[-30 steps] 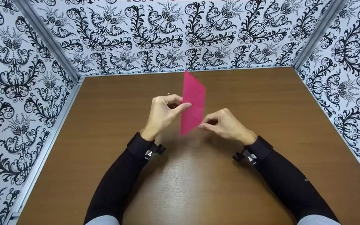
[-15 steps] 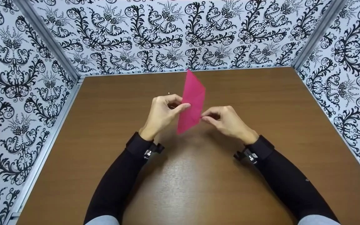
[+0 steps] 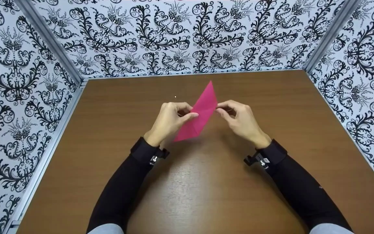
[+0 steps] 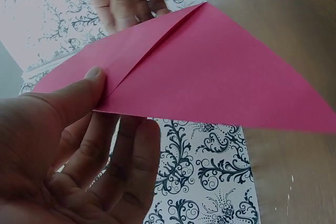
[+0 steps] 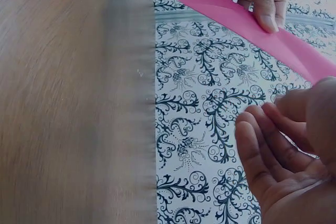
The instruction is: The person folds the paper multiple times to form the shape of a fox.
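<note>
A folded sheet of pink paper [image 3: 203, 112] is held up above the table, slanting from upper right to lower left in the head view. My left hand [image 3: 170, 120] pinches its left edge, the thumb flat on the near face and the fingers behind. In the left wrist view the paper [image 4: 226, 72] shows a folded flap with a diagonal edge. My right hand [image 3: 242, 120] pinches the paper's right edge between thumb and index finger. From the right wrist, this hand [image 5: 294, 145] has its other fingers loosely curled below the paper [image 5: 231, 19].
A brown wooden table [image 3: 187, 195] lies under both hands. Walls with black scroll patterns [image 3: 174, 35] stand behind it and at both sides, joined by grey metal posts [image 3: 49, 42]. A tiny white speck [image 3: 175, 97] shows beyond the left hand.
The paper has tilted clockwise, its top tip leaning right and its lower tip swinging left. My right hand has moved up along the right edge; the left keeps its grip nearly in place.
</note>
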A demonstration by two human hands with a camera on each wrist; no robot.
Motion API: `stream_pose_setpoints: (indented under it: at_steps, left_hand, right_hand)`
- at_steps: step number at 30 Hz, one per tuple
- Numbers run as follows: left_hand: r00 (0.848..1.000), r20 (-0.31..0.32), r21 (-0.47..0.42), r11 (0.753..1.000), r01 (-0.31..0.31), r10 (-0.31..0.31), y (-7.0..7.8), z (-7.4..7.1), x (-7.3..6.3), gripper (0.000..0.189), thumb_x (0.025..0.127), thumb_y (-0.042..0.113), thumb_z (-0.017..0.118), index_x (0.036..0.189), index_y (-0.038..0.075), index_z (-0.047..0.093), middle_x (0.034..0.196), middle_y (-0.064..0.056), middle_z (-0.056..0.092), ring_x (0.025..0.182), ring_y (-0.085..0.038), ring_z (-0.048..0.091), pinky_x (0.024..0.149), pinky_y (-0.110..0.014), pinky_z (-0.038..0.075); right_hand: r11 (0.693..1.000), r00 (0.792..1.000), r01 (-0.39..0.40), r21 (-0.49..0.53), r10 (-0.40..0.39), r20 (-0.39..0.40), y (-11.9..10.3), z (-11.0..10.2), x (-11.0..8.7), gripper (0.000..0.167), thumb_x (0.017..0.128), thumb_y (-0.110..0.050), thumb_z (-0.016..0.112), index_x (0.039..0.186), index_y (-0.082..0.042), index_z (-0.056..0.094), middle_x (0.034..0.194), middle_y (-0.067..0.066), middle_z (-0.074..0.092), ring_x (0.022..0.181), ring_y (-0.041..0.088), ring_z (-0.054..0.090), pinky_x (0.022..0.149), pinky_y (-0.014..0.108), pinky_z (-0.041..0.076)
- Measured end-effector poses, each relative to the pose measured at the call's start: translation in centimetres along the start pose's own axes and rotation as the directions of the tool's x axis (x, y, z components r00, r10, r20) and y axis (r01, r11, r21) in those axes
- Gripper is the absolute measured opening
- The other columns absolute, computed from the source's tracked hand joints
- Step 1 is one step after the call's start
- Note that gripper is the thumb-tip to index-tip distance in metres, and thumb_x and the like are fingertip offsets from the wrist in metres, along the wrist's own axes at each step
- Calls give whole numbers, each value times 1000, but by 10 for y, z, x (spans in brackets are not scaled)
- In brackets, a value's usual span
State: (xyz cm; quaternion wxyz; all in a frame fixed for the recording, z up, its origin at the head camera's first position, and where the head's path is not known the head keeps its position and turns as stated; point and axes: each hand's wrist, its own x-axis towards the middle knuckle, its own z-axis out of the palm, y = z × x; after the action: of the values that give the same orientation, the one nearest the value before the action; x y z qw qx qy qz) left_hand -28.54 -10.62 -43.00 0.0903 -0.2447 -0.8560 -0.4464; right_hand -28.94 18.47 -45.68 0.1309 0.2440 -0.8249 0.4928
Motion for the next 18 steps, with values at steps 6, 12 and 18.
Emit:
stream_pose_setpoints:
  at_steps: [6,12,18]
  left_hand:
    - [997,63,63,997,40,-44,-1,3,0,16,103,29,91,105,13,92,94,-2,89,78,-10,72,71,-20,57]
    - [991,122,143,989,35,-53,-4,6,-1,18,101,31,93,105,13,92,92,-2,88,81,-16,74,85,-30,56]
    - [979,192,210,977,21,-63,-7,11,-3,18,102,33,92,107,15,92,95,-2,89,87,-18,83,96,-42,65]
  right_hand:
    - [997,997,45,66,-41,-70,-1,-3,2,23,115,-10,74,134,0,82,118,17,86,102,32,82,90,19,67]
    - [992,997,52,119,-44,-69,-3,-6,2,34,111,-11,79,143,3,77,123,16,85,106,17,82,93,26,70]
    - [994,999,41,102,-41,1,-1,-6,2,38,108,-13,84,144,0,78,117,13,85,100,22,83,91,26,71]
